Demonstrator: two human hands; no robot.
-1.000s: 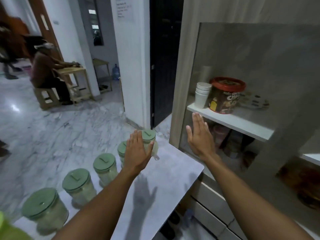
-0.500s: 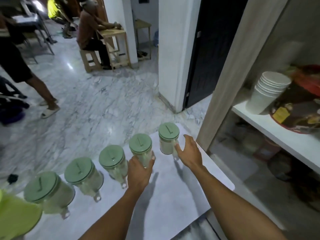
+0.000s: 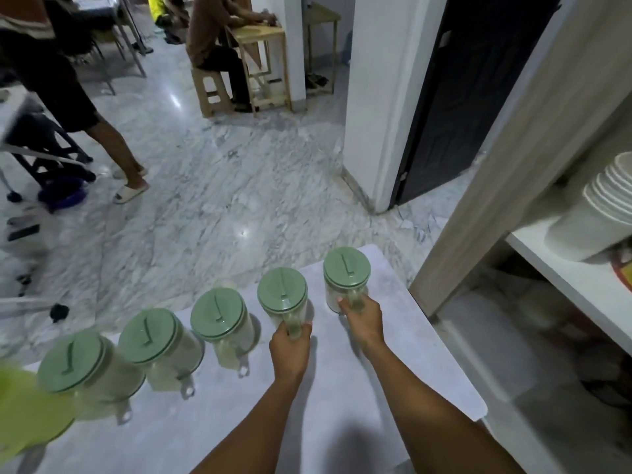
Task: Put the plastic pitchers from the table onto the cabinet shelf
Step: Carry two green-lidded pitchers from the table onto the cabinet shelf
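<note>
Several clear plastic pitchers with green lids stand in a row on the white marble table (image 3: 342, 405). My right hand (image 3: 362, 318) is closed around the handle of the rightmost pitcher (image 3: 346, 277). My left hand (image 3: 290, 343) grips the handle of the second pitcher from the right (image 3: 282, 292). Both pitchers stand upright on the table. Further left stand three more pitchers (image 3: 217, 318) (image 3: 150, 336) (image 3: 73, 362). The white cabinet shelf (image 3: 578, 285) is at the right.
A stack of white paper cups (image 3: 595, 220) lies on the shelf next to a red-lidded tub at the frame edge. A yellow-green object (image 3: 24, 412) sits at the table's left. People stand and sit on the marble floor beyond.
My view has dropped from the cabinet to the table. Both hands came down from the cabinet side and closed on the handles of the two rightmost pitchers.
</note>
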